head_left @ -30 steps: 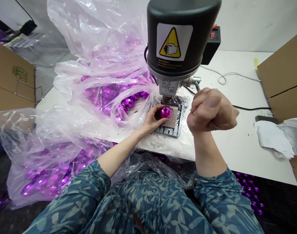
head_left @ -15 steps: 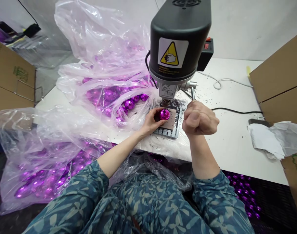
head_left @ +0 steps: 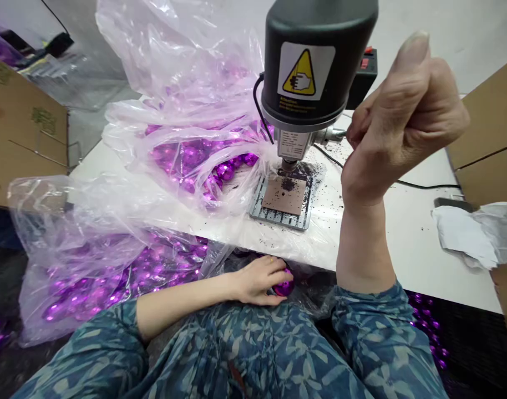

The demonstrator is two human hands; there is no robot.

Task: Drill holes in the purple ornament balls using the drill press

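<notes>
My left hand (head_left: 262, 280) is below the table's front edge, its fingers closed around a shiny purple faceted ball (head_left: 283, 284). Raised at the right, my right hand (head_left: 407, 116) is a fist at the end of the feed lever (head_left: 339, 134) of a black bench drill press (head_left: 315, 66); the grip itself is hidden behind the fingers. Under the chuck (head_left: 289, 165) lies a brown square plate (head_left: 283, 195) with a small hole and dark shavings on it. It rests on the slotted metal base (head_left: 280, 219), with no ball on it.
Clear plastic bags of purple balls lie left of the drill (head_left: 187, 160) and below the table edge (head_left: 124, 277). Cardboard boxes stand at the left (head_left: 24, 133) and right (head_left: 490, 133). Crumpled white paper (head_left: 461, 235) and a black cable (head_left: 428, 186) are on the right.
My left hand has moved from the drill's plate down toward my lap, where it holds a purple ball. My right hand has swung upward with the lever.
</notes>
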